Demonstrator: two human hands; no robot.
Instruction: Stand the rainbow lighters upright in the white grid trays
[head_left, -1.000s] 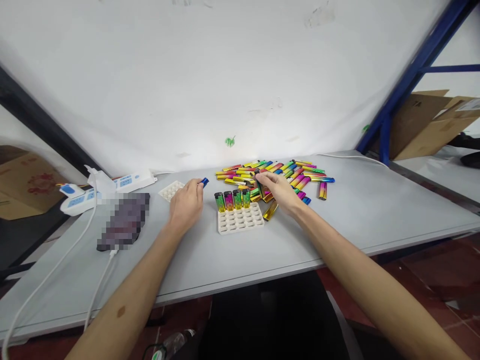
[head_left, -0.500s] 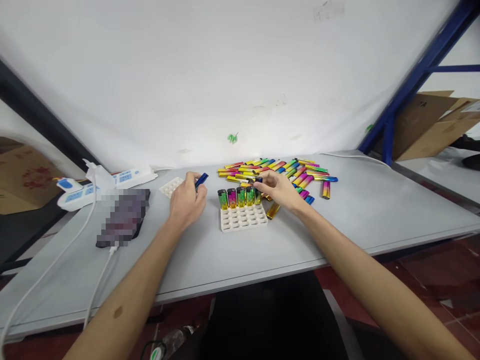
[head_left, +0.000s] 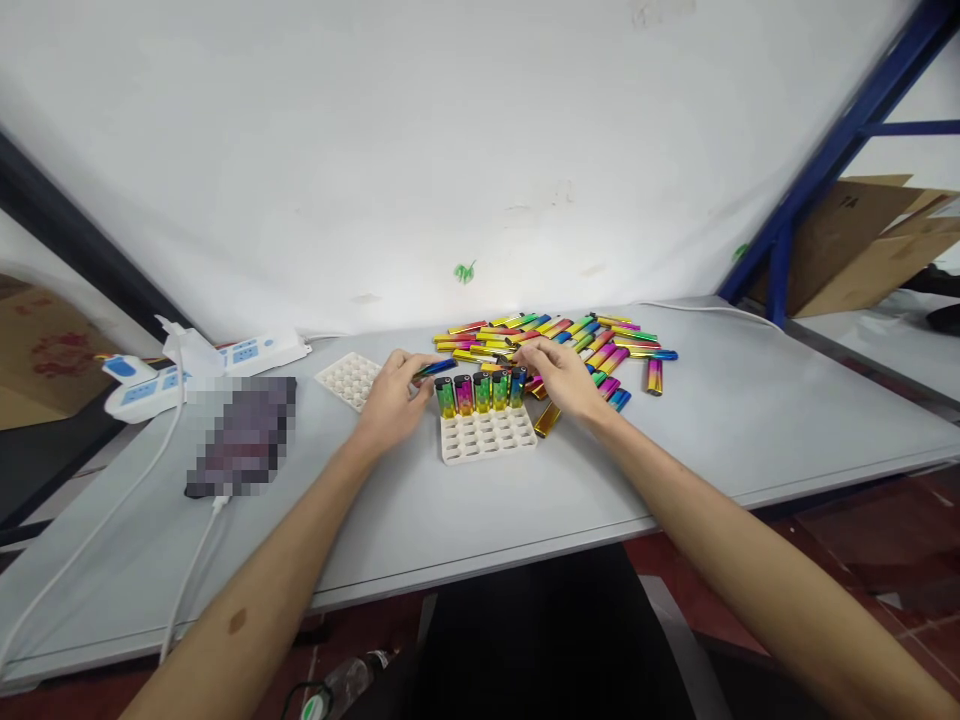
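Observation:
A white grid tray (head_left: 488, 438) lies on the grey table (head_left: 465, 500) with several colourful lighters (head_left: 481, 391) standing upright in its far row. My left hand (head_left: 394, 400) is closed on a blue-green lighter (head_left: 435, 368), holding it sideways just left of that row. My right hand (head_left: 561, 378) rests beside the row's right end, fingertips at the rightmost standing lighter and at the pile; I cannot make out whether it holds one. A pile of loose rainbow lighters (head_left: 585, 345) lies behind the tray.
A second white grid tray (head_left: 348, 378) lies to the left. Farther left are a blurred dark object (head_left: 241, 435) on a white cable, and white power strips (head_left: 210, 362). A blue metal frame (head_left: 810, 180) and cardboard boxes (head_left: 862, 245) stand at the right.
My left hand carried the blue lighter rightward to the tray's row. One more lighter now stands at the row's right end, placed by my right hand.

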